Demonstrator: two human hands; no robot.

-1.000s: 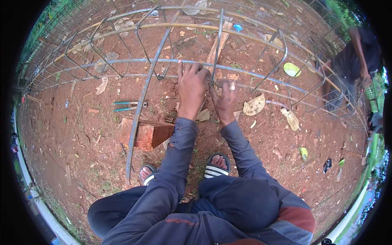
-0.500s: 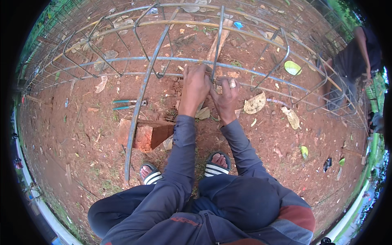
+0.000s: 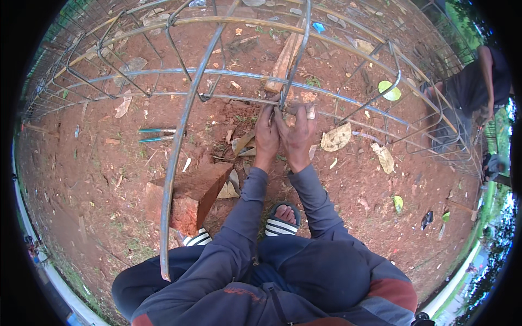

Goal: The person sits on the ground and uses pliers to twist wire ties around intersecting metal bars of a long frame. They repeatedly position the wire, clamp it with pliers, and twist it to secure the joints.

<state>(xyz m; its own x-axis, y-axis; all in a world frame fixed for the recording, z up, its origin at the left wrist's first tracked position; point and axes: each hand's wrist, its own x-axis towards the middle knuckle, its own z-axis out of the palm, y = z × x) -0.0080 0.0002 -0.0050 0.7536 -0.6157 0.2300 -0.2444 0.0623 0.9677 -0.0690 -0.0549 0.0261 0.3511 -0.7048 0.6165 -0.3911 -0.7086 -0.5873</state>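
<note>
Two hands (image 3: 267,137) closer together

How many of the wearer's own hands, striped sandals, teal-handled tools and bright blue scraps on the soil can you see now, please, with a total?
Wearer's hands: 2 (left hand, right hand)
Striped sandals: 2 (left sandal, partly hidden; right sandal)
Teal-handled tool: 1
Bright blue scrap: 1
Total: 6

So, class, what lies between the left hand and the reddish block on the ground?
In the head view, a curled dry leaf and reddish soil show between the left hand and the reddish block.
</note>
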